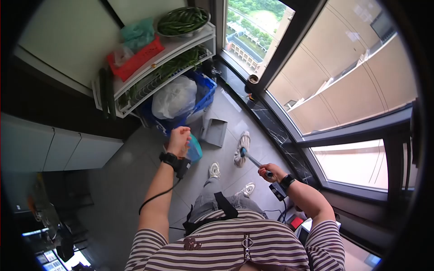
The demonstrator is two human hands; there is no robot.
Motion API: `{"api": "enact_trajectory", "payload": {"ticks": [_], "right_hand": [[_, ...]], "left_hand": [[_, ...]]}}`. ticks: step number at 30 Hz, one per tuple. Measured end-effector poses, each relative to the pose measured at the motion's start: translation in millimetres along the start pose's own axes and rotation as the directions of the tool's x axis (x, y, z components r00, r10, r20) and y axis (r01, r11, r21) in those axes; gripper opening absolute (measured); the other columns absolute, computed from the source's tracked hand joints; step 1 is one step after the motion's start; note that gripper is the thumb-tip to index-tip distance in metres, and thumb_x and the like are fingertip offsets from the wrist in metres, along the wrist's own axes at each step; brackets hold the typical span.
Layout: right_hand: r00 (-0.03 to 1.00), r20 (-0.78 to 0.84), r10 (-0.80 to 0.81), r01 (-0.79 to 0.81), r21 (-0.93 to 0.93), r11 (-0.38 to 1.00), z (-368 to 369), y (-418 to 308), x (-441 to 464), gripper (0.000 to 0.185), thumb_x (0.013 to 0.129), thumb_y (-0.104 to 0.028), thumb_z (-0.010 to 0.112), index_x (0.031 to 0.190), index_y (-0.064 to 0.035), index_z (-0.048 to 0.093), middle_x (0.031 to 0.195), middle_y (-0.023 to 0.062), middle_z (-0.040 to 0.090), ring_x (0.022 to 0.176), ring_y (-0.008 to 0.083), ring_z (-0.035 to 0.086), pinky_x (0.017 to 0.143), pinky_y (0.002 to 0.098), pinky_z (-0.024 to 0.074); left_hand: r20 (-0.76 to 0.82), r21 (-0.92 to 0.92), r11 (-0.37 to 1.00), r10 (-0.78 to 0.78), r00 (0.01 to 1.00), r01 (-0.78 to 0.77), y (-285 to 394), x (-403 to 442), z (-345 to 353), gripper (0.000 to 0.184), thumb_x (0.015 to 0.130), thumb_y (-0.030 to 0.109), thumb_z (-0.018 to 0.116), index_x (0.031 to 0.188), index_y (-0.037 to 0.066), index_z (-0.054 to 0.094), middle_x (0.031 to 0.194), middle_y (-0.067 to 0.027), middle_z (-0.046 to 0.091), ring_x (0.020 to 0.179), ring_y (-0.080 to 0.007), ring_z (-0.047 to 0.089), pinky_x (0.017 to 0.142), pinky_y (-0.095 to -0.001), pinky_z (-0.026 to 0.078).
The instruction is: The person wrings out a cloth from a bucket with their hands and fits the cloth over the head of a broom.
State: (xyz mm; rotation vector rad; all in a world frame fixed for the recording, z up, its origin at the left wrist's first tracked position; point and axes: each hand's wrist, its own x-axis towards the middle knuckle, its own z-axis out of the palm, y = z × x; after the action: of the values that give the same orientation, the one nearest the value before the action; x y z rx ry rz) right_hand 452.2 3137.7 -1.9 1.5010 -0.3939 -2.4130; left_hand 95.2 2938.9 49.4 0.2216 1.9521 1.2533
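My right hand [270, 171] is wrapped round the handle of a mop [254, 160]. The mop's grey, shaggy head [241, 156] rests on the tiled floor, in front of my feet. Over on the left, my left hand [180, 139] is closed, its fingers curled in. Right beside and below it shows a blue and teal plastic container [195, 148], partly hidden by the hand. Whether the fingers grip it I cannot tell. A grey dustpan [214, 133] lies on the floor just beyond.
A white rack [163, 58] holds green vegetables, a red basket [134, 61] and a metal bowl [183, 34]. Beneath stands a blue crate [207, 92] with a white plastic bag [175, 100]. Windows and a dark stone ledge [266, 115] run along the right; cabinets [63, 149] stand left.
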Motion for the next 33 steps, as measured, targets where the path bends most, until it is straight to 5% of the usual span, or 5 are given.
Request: {"api": "enact_trajectory", "payload": {"ticks": [19,21,23,28,33], "right_hand": [[0.986,-0.031,-0.163,0.152,-0.223,0.963,212,-99,152,0.019,0.077,-0.017,0.052,0.077,0.0027,0.051,0.068,0.0099,0.056,0.055,0.0188,0.056,0.053,0.0259,0.0507],[0.994,0.08,0.076,-0.049,-0.305,0.951,234,-110,156,0.025,0.078,-0.022,0.054,0.08,0.0034,0.052,0.072,0.0096,0.058,0.06,0.0188,0.058,0.056,0.0259,0.0507],[0.979,-0.044,-0.201,0.166,-0.409,0.897,263,-95,155,0.033,0.076,-0.032,0.059,0.08,0.0007,0.054,0.067,0.0063,0.055,0.065,0.0205,0.059,0.062,0.0272,0.0498],[0.979,-0.102,-0.177,0.113,-0.45,0.886,293,-110,170,0.067,0.067,-0.04,0.068,0.115,-0.0074,0.036,0.127,0.0172,0.035,0.117,0.0366,0.037,0.091,0.0587,0.0328],[0.983,-0.072,-0.171,0.126,-0.421,0.898,296,-90,196,0.064,0.069,-0.04,0.065,0.116,-0.0056,0.037,0.125,0.0177,0.039,0.12,0.037,0.034,0.095,0.0595,0.027]], "left_hand": [[-0.05,0.419,0.856,0.355,0.934,-0.303,-45,67,14,0.052,0.073,0.007,0.058,0.122,0.002,0.042,0.12,-0.0214,0.046,0.111,-0.0365,0.044,0.094,-0.0373,0.037],[-0.039,0.395,0.878,0.309,0.95,-0.269,-45,70,17,0.055,0.073,0.006,0.058,0.125,0.003,0.039,0.123,-0.0232,0.043,0.114,-0.0371,0.041,0.096,-0.0377,0.034],[-0.114,0.453,0.87,0.275,0.955,-0.196,-46,72,26,0.056,0.074,0.007,0.058,0.126,0.003,0.038,0.124,-0.0232,0.042,0.115,-0.0374,0.04,0.096,-0.0385,0.034],[-0.116,0.376,0.917,0.191,0.975,-0.135,-46,89,34,0.054,0.078,0.009,0.056,0.128,0.004,0.036,0.124,-0.0269,0.04,0.115,-0.0395,0.038,0.095,-0.0396,0.034],[-0.23,0.385,0.921,0.164,0.959,-0.065,-59,100,46,0.055,0.08,0.007,0.053,0.13,0.004,0.028,0.124,-0.0269,0.035,0.114,-0.0411,0.038,0.092,-0.0422,0.036]]}}
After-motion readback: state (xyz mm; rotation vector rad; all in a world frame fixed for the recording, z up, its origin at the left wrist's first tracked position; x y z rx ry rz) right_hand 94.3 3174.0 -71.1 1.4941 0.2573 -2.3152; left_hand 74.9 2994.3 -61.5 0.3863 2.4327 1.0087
